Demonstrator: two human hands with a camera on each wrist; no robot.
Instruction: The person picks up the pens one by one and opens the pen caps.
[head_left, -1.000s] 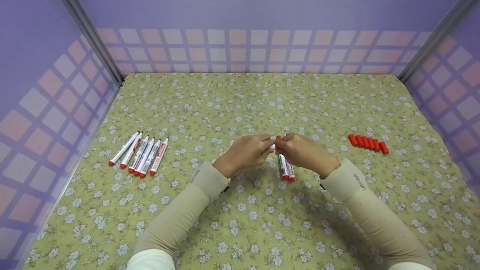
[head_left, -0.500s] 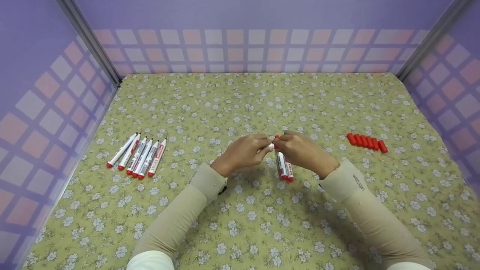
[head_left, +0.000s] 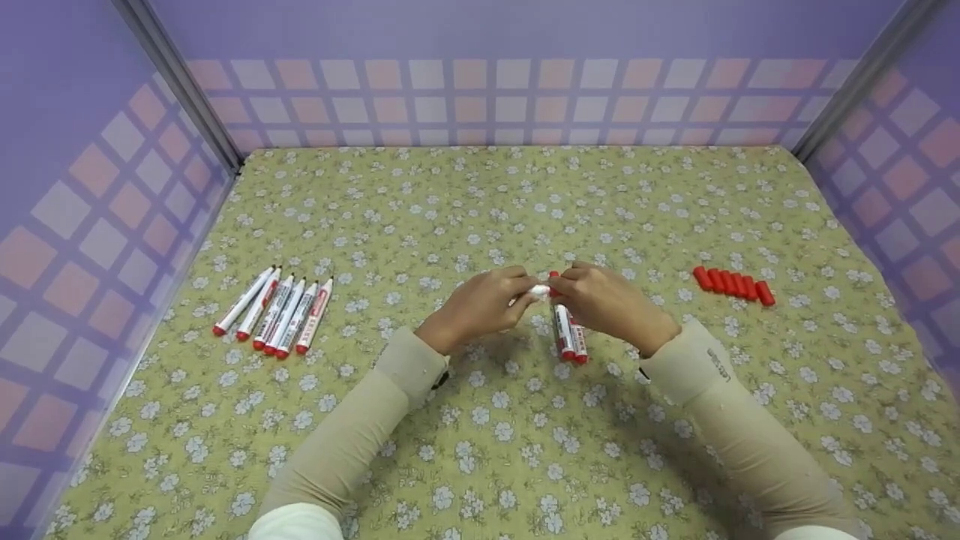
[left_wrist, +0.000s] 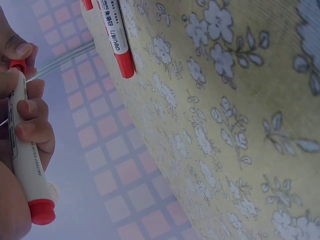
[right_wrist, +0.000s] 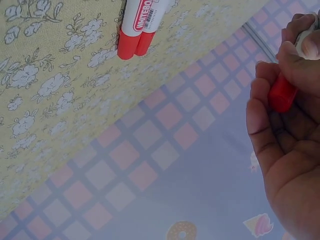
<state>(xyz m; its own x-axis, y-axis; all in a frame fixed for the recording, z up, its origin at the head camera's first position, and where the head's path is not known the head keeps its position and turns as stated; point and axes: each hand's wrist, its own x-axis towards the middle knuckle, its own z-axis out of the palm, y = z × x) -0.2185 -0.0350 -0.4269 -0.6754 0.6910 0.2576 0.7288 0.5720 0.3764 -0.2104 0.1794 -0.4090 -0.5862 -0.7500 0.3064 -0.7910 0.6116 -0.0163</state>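
Between finger and thumb my left hand (head_left: 480,304) grips the white barrel of a whiteboard marker (left_wrist: 27,145) with a red end plug. My right hand (head_left: 611,304) pinches its red cap (right_wrist: 283,94). In the left wrist view the cap's dark mouth shows right at the marker's tip; whether the two still touch I cannot tell. Just below the hands in the head view, two whiteboard markers (head_left: 564,334) lie side by side on the cloth, partly hidden by my right hand.
On the left lie several uncapped whiteboard markers (head_left: 285,311), tips pointing away. A row of several red caps (head_left: 733,285) lies on the right. The flowered tablecloth (head_left: 480,450) is bounded by purple checked panels (head_left: 517,97) at the back and sides.
My left hand has drawn slightly to the left with the marker, and more white shows between the hands. The right hand has hardly moved. The markers and caps on the cloth lie as before.
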